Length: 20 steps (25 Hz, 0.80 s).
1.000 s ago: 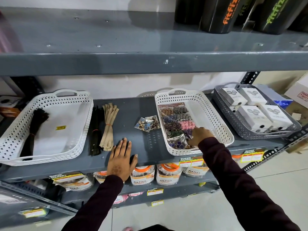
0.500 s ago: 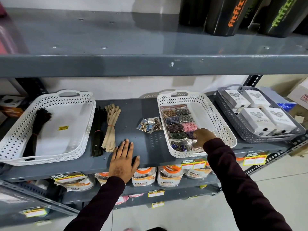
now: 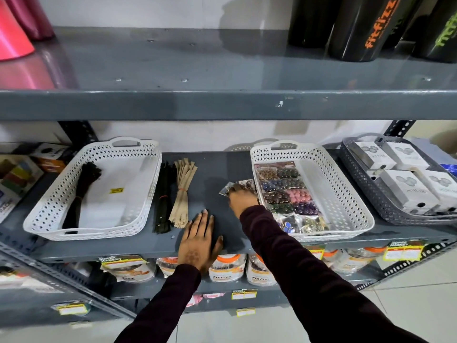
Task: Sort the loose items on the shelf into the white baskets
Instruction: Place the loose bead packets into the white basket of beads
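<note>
The grey shelf (image 3: 217,169) carries two white baskets with a bare stretch between them, and that gap is where the loose stock lies. The left basket (image 3: 57,209) holds one black bundle (image 3: 81,191) along its left side, so I take it as the home for the long thin things. The right basket (image 3: 346,194) is filled down its left half with clear packets of coloured buttons or beads (image 3: 286,191), which marks it as the place for the small glittery goods.

Just beside the left basket lie a black bundle (image 3: 164,196) and a tan bundle (image 3: 183,191), each tied round the middle, neither in a basket yet.

The left hand (image 3: 197,241) lies flat and spread on the shelf's front edge, holding nothing (bracing, I'd say, while the other arm reaches). The right hand (image 3: 242,198) is down on the last loose packet (image 3: 237,186), fingers curled over its near edge; whether it has a proper grip I cannot tell. That packet is clear, crinkled plastic with small dark and bronze pieces inside, and sits on the shelf just beside the right basket's left wall, so a short lift over the rim should do.
</note>
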Each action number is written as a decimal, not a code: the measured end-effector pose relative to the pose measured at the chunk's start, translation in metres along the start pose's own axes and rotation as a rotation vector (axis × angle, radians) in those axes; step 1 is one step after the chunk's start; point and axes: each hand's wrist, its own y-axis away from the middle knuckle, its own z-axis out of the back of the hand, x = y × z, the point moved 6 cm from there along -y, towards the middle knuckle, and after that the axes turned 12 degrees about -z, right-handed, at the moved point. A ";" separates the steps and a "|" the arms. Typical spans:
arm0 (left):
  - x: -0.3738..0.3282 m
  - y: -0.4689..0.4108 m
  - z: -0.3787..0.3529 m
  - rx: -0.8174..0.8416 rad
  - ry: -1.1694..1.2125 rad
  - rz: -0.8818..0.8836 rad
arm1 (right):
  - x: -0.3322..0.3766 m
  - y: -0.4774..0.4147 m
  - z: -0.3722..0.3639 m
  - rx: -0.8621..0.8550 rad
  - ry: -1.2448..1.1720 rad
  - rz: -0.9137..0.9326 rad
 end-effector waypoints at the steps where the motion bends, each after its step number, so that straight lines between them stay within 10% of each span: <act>1: 0.000 0.001 0.000 -0.007 -0.010 -0.003 | 0.000 0.001 0.001 -0.013 0.035 -0.005; 11: 0.000 0.001 -0.002 -0.029 0.008 -0.036 | -0.081 0.064 0.059 -0.588 -0.259 0.041; 20: 0.002 0.002 -0.004 -0.034 0.001 -0.013 | -0.122 0.047 0.005 0.208 -0.128 0.016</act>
